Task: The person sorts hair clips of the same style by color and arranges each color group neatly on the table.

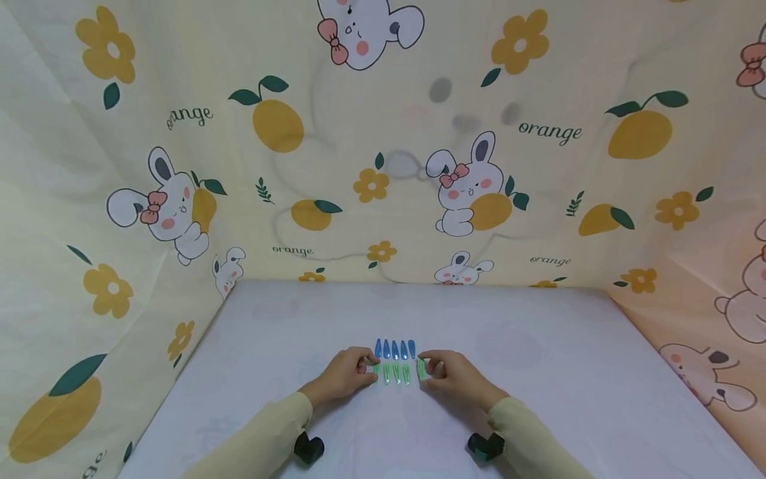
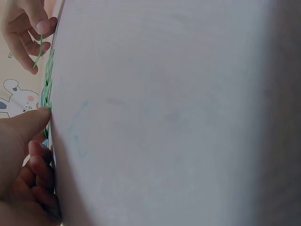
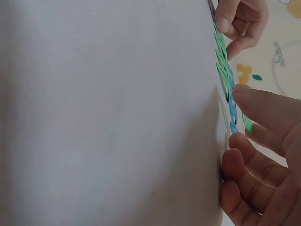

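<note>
Two rows of snap hair clips lie on the white table, a blue row farther off and a green row nearer. My left hand has thumb and a finger at the two ends of the leftmost green hair clip, which lies in line with the row. At the other end, my right hand pinches another green hair clip end to end, slightly apart from its neighbours. In the left wrist view this clip is raised between thumb and finger. Fingers partly hide both clips.
The white tabletop spreads around the clips on every side. A patterned cloth with rabbits and oranges hangs behind and along both sides. Dark wrist devices sit under both sleeves.
</note>
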Demonstrator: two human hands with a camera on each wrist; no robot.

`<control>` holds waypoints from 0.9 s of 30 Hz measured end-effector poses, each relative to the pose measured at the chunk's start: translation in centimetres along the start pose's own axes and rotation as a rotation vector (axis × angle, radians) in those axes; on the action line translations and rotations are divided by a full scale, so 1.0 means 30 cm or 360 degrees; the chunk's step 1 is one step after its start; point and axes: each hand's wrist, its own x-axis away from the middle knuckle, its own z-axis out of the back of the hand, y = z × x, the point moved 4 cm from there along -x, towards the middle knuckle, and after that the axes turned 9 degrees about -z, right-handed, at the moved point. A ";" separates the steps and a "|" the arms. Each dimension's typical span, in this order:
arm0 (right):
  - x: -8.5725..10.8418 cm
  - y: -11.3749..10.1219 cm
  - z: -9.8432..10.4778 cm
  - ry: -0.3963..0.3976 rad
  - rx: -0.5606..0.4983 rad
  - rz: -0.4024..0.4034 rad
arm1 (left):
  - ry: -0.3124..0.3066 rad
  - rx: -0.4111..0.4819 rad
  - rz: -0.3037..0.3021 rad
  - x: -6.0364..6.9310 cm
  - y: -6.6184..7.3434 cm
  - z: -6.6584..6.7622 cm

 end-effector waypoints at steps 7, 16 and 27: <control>-0.007 -0.015 -0.010 -0.0003 0.0026 -0.0007 | -0.0003 0.0008 -0.0013 -0.001 -0.003 0.001; -0.001 -0.035 -0.024 0.0010 0.0104 -0.0062 | -0.0013 0.0014 -0.0006 -0.001 0.000 0.000; -0.001 -0.039 -0.031 0.0046 0.0199 -0.0067 | -0.0008 -0.0005 0.0002 -0.003 -0.006 -0.002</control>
